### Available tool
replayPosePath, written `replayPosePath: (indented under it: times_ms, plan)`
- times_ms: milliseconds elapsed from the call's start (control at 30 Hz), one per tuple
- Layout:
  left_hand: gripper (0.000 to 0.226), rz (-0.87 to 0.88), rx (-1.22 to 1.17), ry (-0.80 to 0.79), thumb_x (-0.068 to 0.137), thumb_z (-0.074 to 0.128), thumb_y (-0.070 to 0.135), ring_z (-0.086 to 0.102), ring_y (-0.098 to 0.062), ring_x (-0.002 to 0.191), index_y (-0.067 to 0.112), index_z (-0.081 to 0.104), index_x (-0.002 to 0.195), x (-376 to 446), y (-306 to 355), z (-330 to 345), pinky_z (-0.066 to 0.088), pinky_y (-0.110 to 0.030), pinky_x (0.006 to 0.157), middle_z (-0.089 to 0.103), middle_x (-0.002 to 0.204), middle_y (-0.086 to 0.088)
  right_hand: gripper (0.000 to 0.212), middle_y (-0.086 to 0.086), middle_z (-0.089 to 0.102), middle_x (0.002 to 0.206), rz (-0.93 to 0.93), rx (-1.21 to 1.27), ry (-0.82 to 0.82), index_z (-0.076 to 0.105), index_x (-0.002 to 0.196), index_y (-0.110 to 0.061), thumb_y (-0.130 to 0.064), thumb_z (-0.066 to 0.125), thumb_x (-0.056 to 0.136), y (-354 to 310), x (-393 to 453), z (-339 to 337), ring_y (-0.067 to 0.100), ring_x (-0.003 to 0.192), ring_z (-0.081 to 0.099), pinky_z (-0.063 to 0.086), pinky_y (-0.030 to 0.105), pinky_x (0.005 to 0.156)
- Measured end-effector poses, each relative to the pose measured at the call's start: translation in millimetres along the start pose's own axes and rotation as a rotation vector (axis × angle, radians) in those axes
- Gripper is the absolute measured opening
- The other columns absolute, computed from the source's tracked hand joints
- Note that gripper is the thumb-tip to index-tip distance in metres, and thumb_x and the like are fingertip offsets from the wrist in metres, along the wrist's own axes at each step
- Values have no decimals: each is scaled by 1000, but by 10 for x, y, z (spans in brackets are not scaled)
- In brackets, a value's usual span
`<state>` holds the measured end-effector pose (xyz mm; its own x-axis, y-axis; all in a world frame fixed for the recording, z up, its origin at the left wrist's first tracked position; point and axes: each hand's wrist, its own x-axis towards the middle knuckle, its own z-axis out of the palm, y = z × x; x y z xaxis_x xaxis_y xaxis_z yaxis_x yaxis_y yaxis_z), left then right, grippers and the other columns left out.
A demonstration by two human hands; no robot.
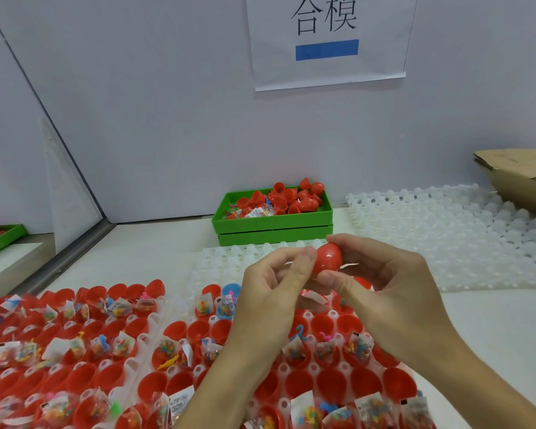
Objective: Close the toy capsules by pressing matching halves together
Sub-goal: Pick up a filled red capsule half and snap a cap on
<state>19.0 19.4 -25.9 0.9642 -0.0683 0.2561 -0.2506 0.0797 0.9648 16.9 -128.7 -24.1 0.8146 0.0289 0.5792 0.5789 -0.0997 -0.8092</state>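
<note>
Red capsule (328,257) held at frame centre, right hand (384,283) gripping it, left hand (273,283) pinching its left side, above trays of open red halves (84,379)

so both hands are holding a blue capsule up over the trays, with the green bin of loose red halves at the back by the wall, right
Not quite: the capsule is red, not blue, as the head view shows. The rest holds: the left hand and right hand both grip it above the trays, and the green bin of loose red halves sits at the back by the wall.
</note>
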Motion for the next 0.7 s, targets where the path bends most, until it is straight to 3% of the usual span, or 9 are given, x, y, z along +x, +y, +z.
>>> replayPosePath:
  times_ms: [67,167,267,433,567,700]
  plan:
    - [35,-14,7,-1,84,70,43,72,-25,71,11,72,101,0,14,-11,60,-39,66,74,78,-9,39,-14,74,88,-4,-59,8,69,103,-35,-35,79,65,-3,7,0,8,81,72,56,16,72]
    - [37,-24,49,-30,76,73,34,72,-22,69,9,69,104,-11,5,-5,59,-29,62,76,79,-10,44,-14,71,92,-61,-208,2,70,109,-28,-12,85,71,31,-3,6,6,84,69,56,17,72]
    - [21,-17,77,-11,84,73,20,74,-20,70,10,70,103,-16,-18,-1,58,-23,62,77,82,-9,51,-13,68,97,-84,-284,-29,69,115,-22,0,84,71,64,-16,6,4,87,68,55,13,73]
    - [16,-40,60,0,92,64,23,75,-23,79,14,71,104,-1,-35,-9,60,-29,69,77,86,-7,55,-15,68,101,-64,-217,-51,66,122,-24,-13,84,72,42,-18,2,9,97,66,55,17,73]
    - [32,-163,-254,24,95,52,28,74,-25,79,11,78,84,12,15,26,59,-30,65,75,87,-20,50,-15,69,99,24,-105,-32,65,120,-29,-12,80,76,50,-12,-26,11,97,67,55,20,74]
    - [43,-256,-515,-12,83,58,32,74,-28,78,-7,65,100,4,68,15,58,-29,62,73,89,-26,42,-12,70,98,78,-25,-32,67,117,-26,-12,77,79,35,-1,-49,10,96,68,56,23,74]
